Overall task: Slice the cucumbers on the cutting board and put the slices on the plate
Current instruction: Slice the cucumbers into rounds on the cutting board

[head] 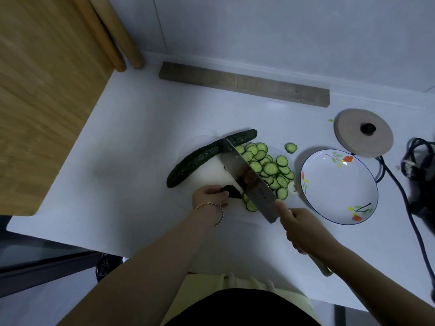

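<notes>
Head: left hand [209,196] holds stub [231,191]; right hand [303,228], cleaver [247,177].

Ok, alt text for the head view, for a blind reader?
The right hand holds a cleaver against a cucumber stub gripped by the left hand; slices pile on the cutting board, a whole cucumber behind, the plate empty.

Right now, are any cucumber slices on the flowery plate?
No, the plate holds nothing; the slices lie piled on the cutting board beside it.
</notes>
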The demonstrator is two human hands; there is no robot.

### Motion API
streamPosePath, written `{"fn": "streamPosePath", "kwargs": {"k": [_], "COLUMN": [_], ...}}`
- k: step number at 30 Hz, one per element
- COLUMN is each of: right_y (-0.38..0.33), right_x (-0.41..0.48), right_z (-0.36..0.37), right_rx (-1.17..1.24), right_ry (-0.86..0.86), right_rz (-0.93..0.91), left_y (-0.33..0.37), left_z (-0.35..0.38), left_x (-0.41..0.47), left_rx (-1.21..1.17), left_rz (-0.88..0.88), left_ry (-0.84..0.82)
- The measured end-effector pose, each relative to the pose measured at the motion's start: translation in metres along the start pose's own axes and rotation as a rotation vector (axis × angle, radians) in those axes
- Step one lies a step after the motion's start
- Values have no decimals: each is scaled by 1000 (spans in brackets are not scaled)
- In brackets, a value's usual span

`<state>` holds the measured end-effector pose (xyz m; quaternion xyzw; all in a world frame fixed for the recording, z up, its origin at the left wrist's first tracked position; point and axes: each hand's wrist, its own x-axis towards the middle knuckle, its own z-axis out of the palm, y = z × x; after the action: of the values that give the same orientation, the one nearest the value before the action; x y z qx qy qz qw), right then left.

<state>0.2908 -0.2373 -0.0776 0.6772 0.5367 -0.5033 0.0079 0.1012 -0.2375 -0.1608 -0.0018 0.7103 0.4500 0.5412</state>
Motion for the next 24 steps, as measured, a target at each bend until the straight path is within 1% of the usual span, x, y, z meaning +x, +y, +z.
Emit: {"fn": "streamPosePath", "kwargs": {"k": [2, 5, 7, 15, 21, 24], "right_y": [0, 0, 0, -5, -9, -9], "right_x": [-2, -3, -5, -6, -9, -8], "right_z": [-2, 0, 5, 14, 14, 14], "right_rx": [6, -66, -74, -86, -152, -161], "right_ry": [-9, -14, -18, -14, 18, 13], "right_rz": [5, -21, -22, -12, -35, -40], "left_y": [0, 1, 2, 5, 3, 4], "left_z": [-5, -6, -4, 3, 6, 9], "left_x": [4, 5, 4, -1, -3, -5], "left_rx": [48, 84, 97, 146, 88, 75], "left_rz": [22, 60, 74, 71, 67, 65], "left_ry": [-13, -28, -18, 6, 6, 31]}}
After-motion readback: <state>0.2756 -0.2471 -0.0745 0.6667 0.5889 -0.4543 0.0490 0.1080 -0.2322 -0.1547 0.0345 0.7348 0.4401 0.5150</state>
